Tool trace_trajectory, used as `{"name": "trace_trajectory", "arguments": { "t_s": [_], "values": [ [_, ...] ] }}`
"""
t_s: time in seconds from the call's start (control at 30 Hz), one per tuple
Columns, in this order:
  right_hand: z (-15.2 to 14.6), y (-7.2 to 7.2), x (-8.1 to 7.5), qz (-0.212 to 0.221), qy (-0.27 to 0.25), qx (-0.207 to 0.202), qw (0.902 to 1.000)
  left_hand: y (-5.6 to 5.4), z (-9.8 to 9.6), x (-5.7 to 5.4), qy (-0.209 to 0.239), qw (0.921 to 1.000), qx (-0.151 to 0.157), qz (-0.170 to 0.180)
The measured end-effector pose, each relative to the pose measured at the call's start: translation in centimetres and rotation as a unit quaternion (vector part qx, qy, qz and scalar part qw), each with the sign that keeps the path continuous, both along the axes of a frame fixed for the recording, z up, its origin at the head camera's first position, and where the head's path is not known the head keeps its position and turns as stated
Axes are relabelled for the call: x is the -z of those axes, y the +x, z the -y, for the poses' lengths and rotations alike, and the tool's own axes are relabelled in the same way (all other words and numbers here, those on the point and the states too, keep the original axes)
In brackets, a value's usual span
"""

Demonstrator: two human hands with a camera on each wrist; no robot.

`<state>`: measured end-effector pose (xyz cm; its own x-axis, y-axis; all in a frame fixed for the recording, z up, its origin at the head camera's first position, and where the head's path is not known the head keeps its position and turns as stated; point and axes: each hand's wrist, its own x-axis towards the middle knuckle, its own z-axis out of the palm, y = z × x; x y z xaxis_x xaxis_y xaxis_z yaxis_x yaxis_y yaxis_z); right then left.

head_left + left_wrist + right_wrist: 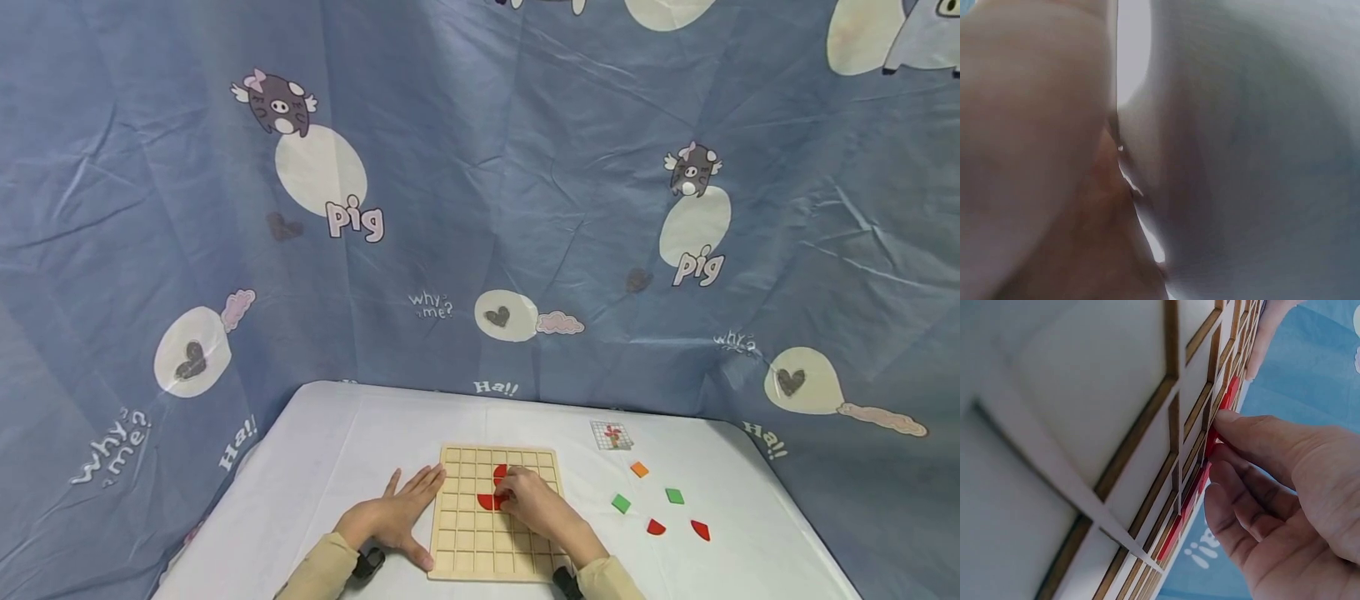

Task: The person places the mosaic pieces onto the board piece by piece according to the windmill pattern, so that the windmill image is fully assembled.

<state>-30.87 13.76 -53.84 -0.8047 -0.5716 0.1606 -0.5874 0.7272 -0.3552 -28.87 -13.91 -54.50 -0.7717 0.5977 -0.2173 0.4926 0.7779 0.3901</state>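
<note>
A wooden grid board (465,565) lies flat on the white table. At its left edge my left hand (401,510) rests with fingers spread, fingertips and thumb touching the rim; in the left wrist view it is dark and close up. My right hand (531,500) reaches over the middle of the board. Its thumb and index finger pinch a red piece (1212,439) at the grid, partly covered by the fingers. Beside it on the board lie a red quarter-circle piece (486,502) and another red piece (500,472) just above, partly hidden by the hand.
Right of the board lie two green squares, one nearer (621,503) and one farther right (674,496), an orange square (639,469), and two red quarter-circle pieces (656,527) (701,530). A pattern card (612,435) lies behind them. A blue printed curtain (450,208) surrounds the table.
</note>
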Motion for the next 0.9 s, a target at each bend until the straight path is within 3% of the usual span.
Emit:
{"name": "trace_trajectory", "arguments": {
  "t_s": [0.27, 0.7, 0.9],
  "values": [
    [-0.3, 0.1, 0.2, 0.0, -0.019, -0.018, 0.9997, 0.1, 0.0, 0.3, -0.001, 1.0, 0.0, 0.001],
    [-1.7, 0.6, -0.3, 0.06, -0.07, -0.028, 0.9954, 0.0, 0.1, 0.4, 0.002, 1.0, -0.003, 0.0],
    [-3.6, 1.1, -0.1, 0.086, -0.113, -0.001, 0.9899, -0.1, 0.1, 0.4, -0.001, 1.0, -0.003, -0.004]
  ]
}}
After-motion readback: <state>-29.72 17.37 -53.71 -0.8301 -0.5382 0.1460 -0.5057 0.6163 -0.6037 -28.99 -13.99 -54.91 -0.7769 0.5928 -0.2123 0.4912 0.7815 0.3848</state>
